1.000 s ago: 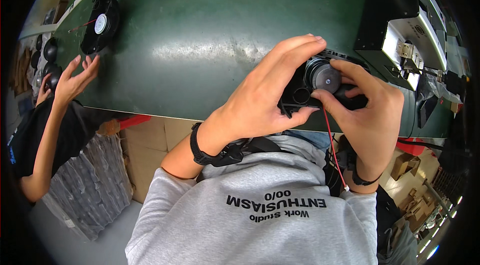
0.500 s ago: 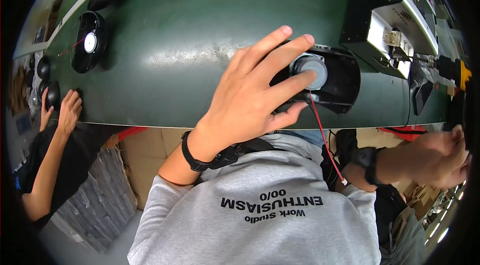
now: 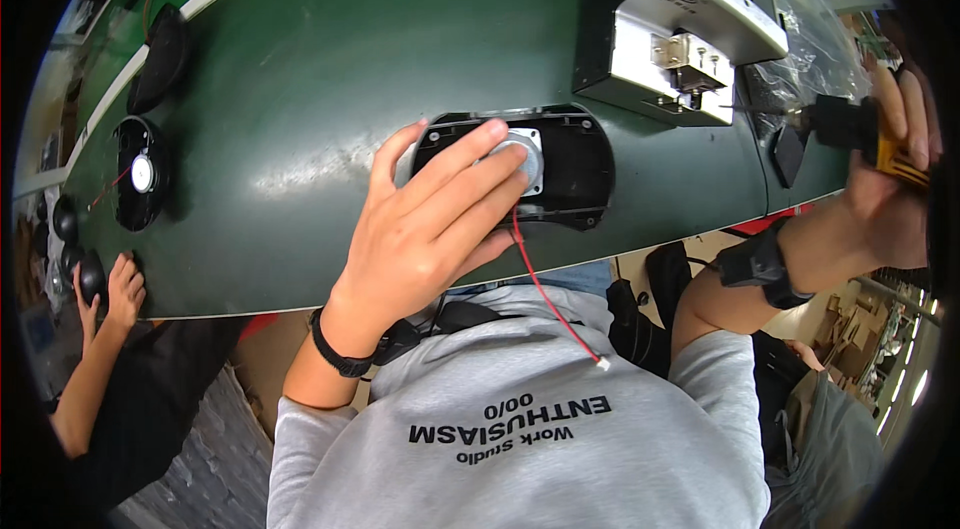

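My left hand [image 3: 420, 214] lies over a round grey speaker [image 3: 530, 169] set in a black plastic housing [image 3: 585, 169]. Its fingers spread across the speaker and the housing's left end, with the thumb at the near rim, holding it against the table. A red and black wire [image 3: 545, 294] trails from the speaker to a small white plug over my shirt. At the far right, my right hand [image 3: 895, 194] is closed round the yellow and black grip of a power screwdriver [image 3: 845, 121]. The screwdriver's thin bit points left, close to the metal block on a black and silver machine [image 3: 645, 54].
On the green table [image 3: 340, 59], another housing with a speaker [image 3: 138, 174] and a dark shell [image 3: 160, 59] lie at left. A co-worker's hands [image 3: 125, 294] rest by dark round parts [image 3: 92, 277]. Clear plastic film [image 3: 815, 49] and a dark flat object [image 3: 790, 157] lie right of the machine.
My right hand has risen from beside the table edge and taken hold of the screwdriver. My left hand stays on the speaker, its fingers slightly shifted. The whole view has swung to the right.
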Motion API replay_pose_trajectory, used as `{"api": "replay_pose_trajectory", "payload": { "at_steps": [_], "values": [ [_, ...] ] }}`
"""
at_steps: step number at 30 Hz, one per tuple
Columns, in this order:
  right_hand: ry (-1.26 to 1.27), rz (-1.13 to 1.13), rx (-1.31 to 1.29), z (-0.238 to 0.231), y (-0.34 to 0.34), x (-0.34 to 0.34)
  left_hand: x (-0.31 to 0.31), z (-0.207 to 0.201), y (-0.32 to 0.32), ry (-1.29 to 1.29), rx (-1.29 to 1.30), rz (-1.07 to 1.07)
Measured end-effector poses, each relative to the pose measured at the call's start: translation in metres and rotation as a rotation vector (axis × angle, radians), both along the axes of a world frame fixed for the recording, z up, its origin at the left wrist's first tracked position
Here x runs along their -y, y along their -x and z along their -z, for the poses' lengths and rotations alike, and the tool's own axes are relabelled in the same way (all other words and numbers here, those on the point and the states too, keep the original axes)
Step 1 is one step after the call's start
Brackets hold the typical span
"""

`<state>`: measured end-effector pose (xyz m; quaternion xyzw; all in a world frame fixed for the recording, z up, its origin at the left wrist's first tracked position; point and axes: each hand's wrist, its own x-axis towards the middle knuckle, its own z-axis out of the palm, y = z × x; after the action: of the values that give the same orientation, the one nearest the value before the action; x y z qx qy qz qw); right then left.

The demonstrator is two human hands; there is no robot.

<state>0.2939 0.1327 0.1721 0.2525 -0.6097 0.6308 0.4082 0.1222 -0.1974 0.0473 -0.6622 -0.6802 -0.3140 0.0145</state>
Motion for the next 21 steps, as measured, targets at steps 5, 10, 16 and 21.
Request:
{"api": "replay_pose_trajectory", "payload": {
  "at_steps": [5,10,16,21],
  "values": [
    [0.074,0.441,0.299,0.006,0.002,0.061,-0.002,0.008,-0.001,-0.056,-0.053,0.034],
    [0.118,0.233,0.342,0.01,-0.014,0.025,-0.007,0.007,-0.002,-0.039,-0.014,-0.013],
    [0.138,0.376,0.342,0.02,0.002,0.044,-0.008,0.007,-0.002,-0.042,-0.019,-0.013],
    [0.139,0.389,0.373,0.018,0.01,0.059,-0.006,0.01,-0.003,-0.047,-0.007,-0.002]
  ]
}}
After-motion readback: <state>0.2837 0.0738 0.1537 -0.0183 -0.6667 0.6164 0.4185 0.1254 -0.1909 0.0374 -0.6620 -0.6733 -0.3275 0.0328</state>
